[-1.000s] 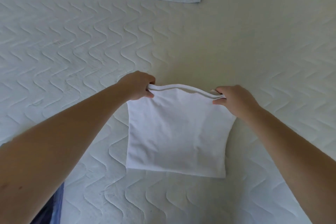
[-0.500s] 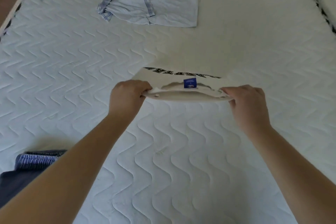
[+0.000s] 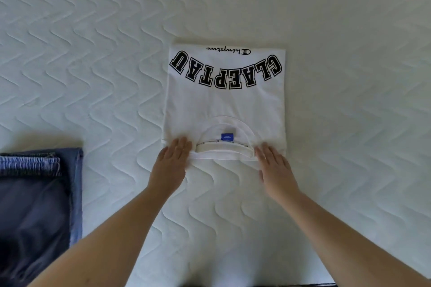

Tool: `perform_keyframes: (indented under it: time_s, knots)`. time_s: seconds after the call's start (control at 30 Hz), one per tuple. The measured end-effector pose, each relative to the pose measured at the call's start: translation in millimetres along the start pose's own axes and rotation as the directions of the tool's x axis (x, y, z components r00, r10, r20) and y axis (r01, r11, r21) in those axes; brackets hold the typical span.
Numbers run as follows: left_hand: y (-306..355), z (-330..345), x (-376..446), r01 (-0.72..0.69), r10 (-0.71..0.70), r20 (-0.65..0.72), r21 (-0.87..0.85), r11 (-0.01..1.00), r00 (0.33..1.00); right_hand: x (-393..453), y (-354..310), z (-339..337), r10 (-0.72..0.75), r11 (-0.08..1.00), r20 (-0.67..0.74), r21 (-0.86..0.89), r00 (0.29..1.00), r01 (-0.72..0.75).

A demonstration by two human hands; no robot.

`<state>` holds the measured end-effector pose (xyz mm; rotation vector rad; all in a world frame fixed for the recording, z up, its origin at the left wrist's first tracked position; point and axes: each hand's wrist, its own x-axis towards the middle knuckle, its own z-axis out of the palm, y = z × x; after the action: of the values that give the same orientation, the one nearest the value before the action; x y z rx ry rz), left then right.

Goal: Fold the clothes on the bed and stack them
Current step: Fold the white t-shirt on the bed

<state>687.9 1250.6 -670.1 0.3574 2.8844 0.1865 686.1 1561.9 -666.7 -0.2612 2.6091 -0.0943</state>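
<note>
A white T-shirt lies folded into a flat rectangle on the bed, printed side up, with black block letters across its far half and a blue label at the collar on the near edge. My left hand rests flat with fingers spread on the shirt's near left corner. My right hand rests flat on the near right corner. Neither hand grips the cloth.
A stack of folded dark blue clothes sits at the left edge of the white quilted mattress. A dark strip shows at the bottom edge of the view.
The shirt was held up by its top edge in both hands; it was flipped away from me and now lies flat, print up. Both hands have let go and lie on it.
</note>
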Motion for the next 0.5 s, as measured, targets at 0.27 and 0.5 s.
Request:
perform_keyframes:
  time_s: [0.27,0.5]
  knots:
    - [-12,-13,7,0.248,-0.269,-0.047,-0.264,0.932,0.962,17,15,-29,0.415,0.819,-0.205,0.508,0.886,-0.267]
    - [-52,-21,63,0.641,-0.542,0.367,-0.582,0.5,0.756,58,35,-33,0.593,0.486,0.12,0.736,0.796,-0.472]
